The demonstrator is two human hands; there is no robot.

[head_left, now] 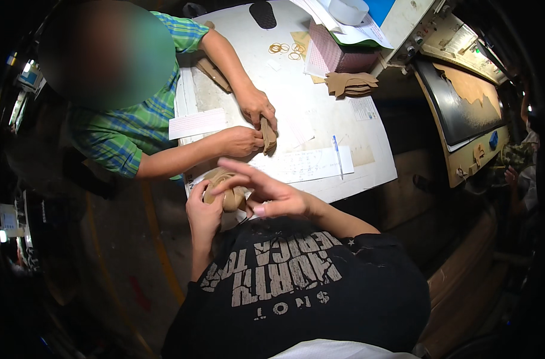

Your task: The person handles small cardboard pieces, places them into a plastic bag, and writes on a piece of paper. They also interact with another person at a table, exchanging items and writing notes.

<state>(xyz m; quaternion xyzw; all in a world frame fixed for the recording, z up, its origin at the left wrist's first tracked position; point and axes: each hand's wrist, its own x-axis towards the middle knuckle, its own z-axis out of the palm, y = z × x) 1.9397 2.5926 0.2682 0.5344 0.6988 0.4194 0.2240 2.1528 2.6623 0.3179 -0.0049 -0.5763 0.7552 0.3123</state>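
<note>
My left hand [204,210] is closed around a curled bundle of tan, leather-like pieces [233,200] at the table's near edge, just in front of my body. Over the bundle's right side is my right hand [281,197], its fingers stretched out and spread, a little blurred. Whether its fingertips touch the bundle I cannot tell. Across from me, a person in a green checked shirt grips a small stack of similar tan pieces [269,139] with both hands on the white table [320,128].
Rubber bands [285,49] and a black sole-shaped piece [263,15] lie at the far side. A pink box [338,55] bears papers, with brown cut pieces [351,84] beside it. A pen [338,157] rests on a sheet. Another table [455,158] stands at right.
</note>
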